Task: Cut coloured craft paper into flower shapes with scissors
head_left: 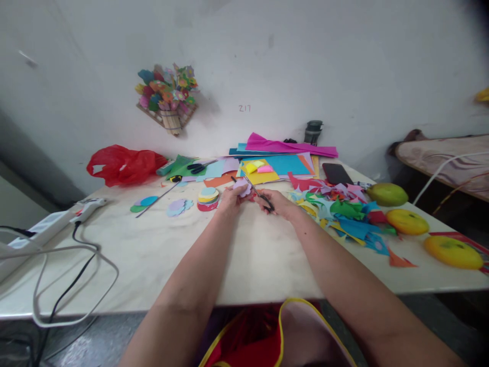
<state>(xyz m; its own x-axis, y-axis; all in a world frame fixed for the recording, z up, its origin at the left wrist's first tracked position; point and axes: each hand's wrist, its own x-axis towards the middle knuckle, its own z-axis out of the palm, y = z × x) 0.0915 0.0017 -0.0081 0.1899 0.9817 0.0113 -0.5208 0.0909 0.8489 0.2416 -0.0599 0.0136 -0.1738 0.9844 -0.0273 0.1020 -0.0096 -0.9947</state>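
Paper scraps [346, 209] beside the right hand [278, 203]

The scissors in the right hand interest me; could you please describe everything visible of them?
The scissors have dark handles, plastic by their look, and slim, metallic-looking blades. The right hand holds the handles and hides part of them. The blades point forward and left, towards the lilac paper in the left hand, over the white table. Whether they touch the paper, or stand open, is too small to tell.
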